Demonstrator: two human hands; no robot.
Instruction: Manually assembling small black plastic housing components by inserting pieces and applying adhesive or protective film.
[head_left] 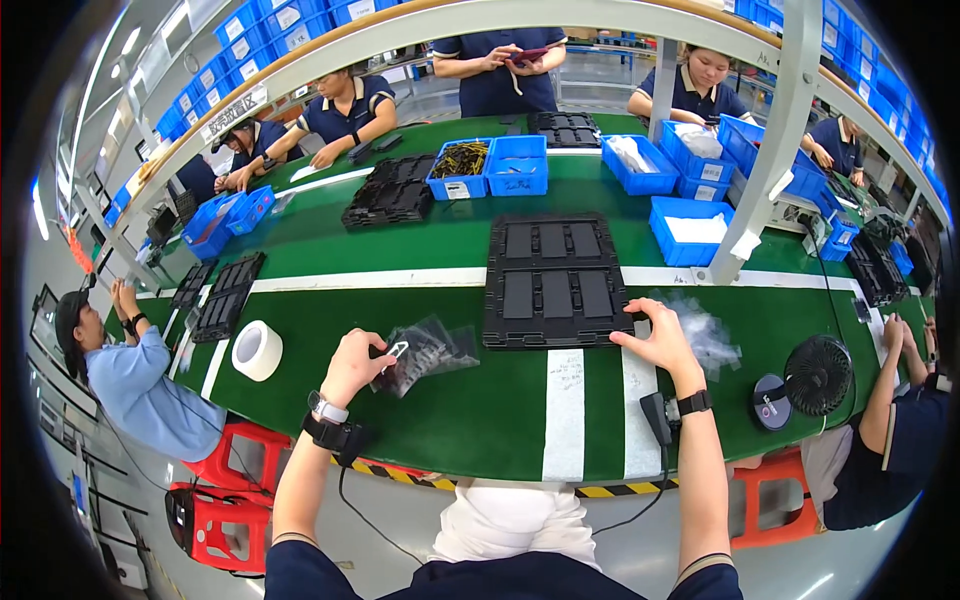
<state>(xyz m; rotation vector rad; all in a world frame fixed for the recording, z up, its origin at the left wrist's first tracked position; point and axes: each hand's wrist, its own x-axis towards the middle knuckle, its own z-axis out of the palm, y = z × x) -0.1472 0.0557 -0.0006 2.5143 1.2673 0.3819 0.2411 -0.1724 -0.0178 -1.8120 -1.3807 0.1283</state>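
Left grip [352, 368] is resting at the bags [428, 352]; right grip [662, 345] is standing open at the tray [496, 300].

On the left, thumb and forefinger are lying close together beside a small white item [398, 350]; whether they are pinching it or a bag, one cannot tell. On the right, thumb and forefinger are standing apart at the tray's near right corner. The black tray is lying flat on the green surface [470, 425], ahead of and between both grips. Clear plastic [708, 338] is lying just right of the right grip. A white roll [257, 351] is standing well left; a black fan [818, 375] is standing far right.
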